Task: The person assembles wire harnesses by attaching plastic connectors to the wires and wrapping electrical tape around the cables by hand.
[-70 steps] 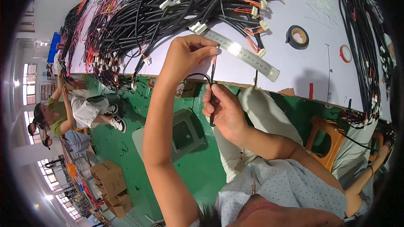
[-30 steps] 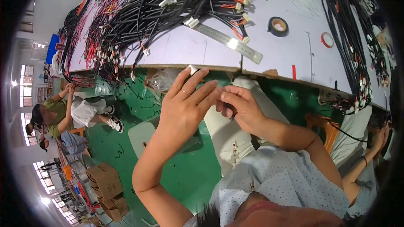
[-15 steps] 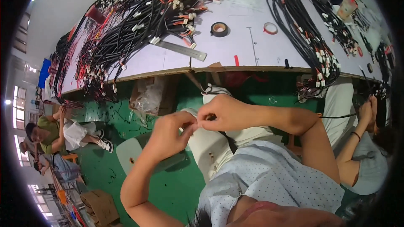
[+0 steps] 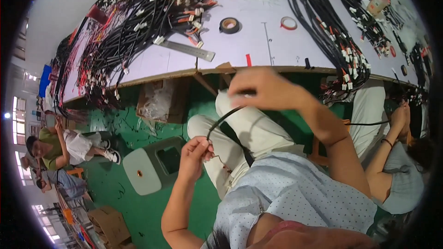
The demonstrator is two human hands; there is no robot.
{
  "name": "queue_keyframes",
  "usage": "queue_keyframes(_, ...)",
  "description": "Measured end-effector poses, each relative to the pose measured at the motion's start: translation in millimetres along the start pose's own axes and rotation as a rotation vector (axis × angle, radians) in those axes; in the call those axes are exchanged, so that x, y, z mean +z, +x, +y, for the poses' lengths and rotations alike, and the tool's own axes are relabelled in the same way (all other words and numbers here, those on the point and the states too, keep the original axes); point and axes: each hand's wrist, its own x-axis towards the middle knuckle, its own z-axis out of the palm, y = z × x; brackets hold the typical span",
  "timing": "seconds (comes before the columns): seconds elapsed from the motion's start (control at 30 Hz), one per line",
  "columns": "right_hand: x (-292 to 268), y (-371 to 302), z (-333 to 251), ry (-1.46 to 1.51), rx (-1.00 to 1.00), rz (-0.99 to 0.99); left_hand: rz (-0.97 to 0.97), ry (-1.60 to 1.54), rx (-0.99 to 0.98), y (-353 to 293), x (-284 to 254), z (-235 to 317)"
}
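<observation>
My left hand (image 4: 194, 153) pinches a black cable (image 4: 224, 121) above my lap. From there the cable arcs up and right to the underside of my right hand (image 4: 264, 90). That hand is smeared by motion, held over my knee near the table's front edge; whether its fingers grip the cable is unclear. A thin brownish wire (image 4: 220, 160) sticks out below the left fingers and reaches down over my pale trousers (image 4: 207, 131).
On the white-topped table (image 4: 240, 48) lie cable bundles (image 4: 143, 27), a steel ruler (image 4: 189, 50), black tape (image 4: 230, 25) and a red-and-white tape roll (image 4: 289, 23). A grey-green stool (image 4: 145, 168) stands left. A co-worker's hands (image 4: 400, 117) hold a cable at right.
My hands, together before, have moved apart: the right up and away, the left lower. The black cable now shows between them. The view has shifted slightly.
</observation>
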Motion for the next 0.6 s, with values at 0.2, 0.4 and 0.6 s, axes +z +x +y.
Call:
queue_keyframes(0.2,-43,64,63,-0.525,-0.009,0.407,0.079,0.038,0.057,-3,0,-4)
queue_keyframes(0.4,-35,67,92,-0.602,0.189,0.384,0.109,0.045,0.067,-2,24,-19)
queue_keyframes(0.6,-40,15,68,0.403,0.107,0.635,0.102,0.107,0.171,2,30,-20)
